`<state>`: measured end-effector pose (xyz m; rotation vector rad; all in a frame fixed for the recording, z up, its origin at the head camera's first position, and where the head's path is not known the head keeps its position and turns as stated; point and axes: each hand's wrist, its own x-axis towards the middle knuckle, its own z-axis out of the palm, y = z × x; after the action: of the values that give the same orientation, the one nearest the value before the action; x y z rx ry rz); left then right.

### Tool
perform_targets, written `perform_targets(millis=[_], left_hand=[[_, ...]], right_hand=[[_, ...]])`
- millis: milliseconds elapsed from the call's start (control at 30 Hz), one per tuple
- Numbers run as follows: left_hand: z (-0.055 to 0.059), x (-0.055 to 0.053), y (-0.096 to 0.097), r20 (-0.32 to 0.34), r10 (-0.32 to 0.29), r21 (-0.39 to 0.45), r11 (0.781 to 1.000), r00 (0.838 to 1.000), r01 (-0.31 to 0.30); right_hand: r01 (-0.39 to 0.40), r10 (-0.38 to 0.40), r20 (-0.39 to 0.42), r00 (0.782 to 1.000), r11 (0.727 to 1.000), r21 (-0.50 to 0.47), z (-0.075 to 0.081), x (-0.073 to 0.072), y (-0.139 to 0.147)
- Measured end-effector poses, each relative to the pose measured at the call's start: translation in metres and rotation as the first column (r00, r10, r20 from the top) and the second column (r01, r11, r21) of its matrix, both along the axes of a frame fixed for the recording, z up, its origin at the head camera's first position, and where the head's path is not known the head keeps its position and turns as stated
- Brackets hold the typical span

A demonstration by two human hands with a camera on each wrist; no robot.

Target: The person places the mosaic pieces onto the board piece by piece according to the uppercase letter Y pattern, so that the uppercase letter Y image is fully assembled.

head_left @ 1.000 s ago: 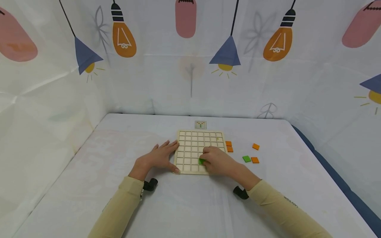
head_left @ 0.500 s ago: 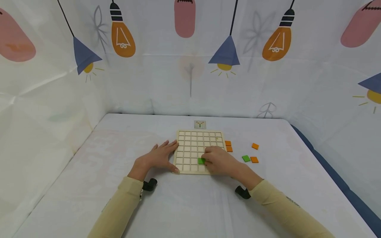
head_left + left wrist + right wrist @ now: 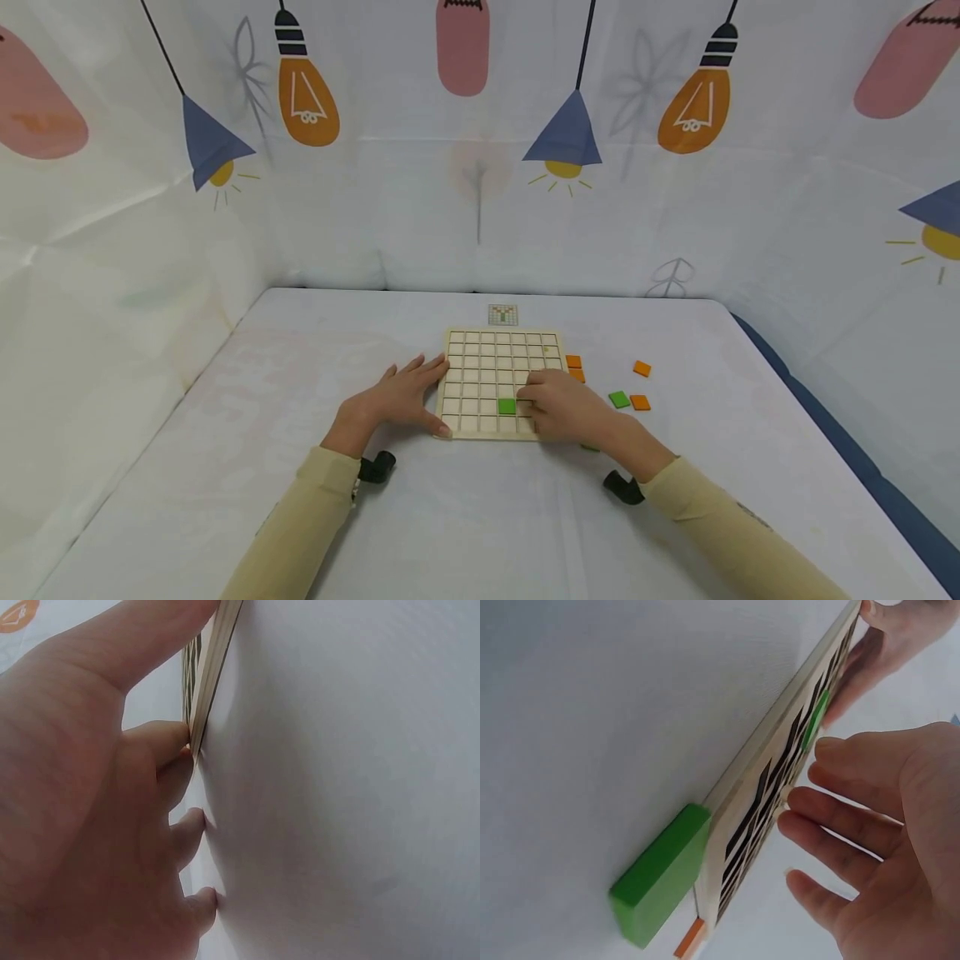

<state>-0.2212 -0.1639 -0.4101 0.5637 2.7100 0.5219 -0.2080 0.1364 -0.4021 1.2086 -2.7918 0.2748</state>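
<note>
Green tile sits in the board, frame's lower centre; beside it my right hand is loose, unclenched; my spread left hand touches the board.

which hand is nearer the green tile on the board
Right. The right hand is just right of the green tile, partly over the board; the left hand is farther off, at the board's left edge.

The grid board bears a tile. Behind the board is a pattern card; right of the board, loose tiles.
</note>
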Motion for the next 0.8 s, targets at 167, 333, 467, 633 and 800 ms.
perform_targets(millis=[167, 333, 467, 633, 800], left_hand=[[-0.001, 0.000, 0.001, -0.004, -0.004, -0.006, 1.000, 1.000, 0.004], [0.000, 0.000, 0.001, 0.004, 0.002, -0.008, 1.000, 1.000, -0.002], [-0.001, 0.000, 0.000, -0.002, 0.000, -0.002, 1.000, 1.000, 0.000], [-0.001, 0.001, 0.000, -0.008, -0.002, 0.013, 1.000, 1.000, 0.003], [0.000, 0.001, -0.001, -0.008, -0.007, 0.013, 1.000, 1.000, 0.007]], right_hand=[[-0.026, 0.025, -0.036, 0.999, 0.999, -0.031, -0.004, 0.000, 0.009], [-0.048, 0.044, -0.065, 0.997, 0.997, -0.063, -0.008, -0.001, 0.019], [-0.060, 0.055, -0.073, 0.996, 0.996, -0.070, -0.008, -0.002, 0.025], [-0.077, 0.072, -0.100, 0.992, 0.996, -0.045, -0.006, -0.001, 0.030], [-0.077, 0.073, -0.122, 0.990, 0.997, -0.026, -0.004, 0.001, 0.036]])
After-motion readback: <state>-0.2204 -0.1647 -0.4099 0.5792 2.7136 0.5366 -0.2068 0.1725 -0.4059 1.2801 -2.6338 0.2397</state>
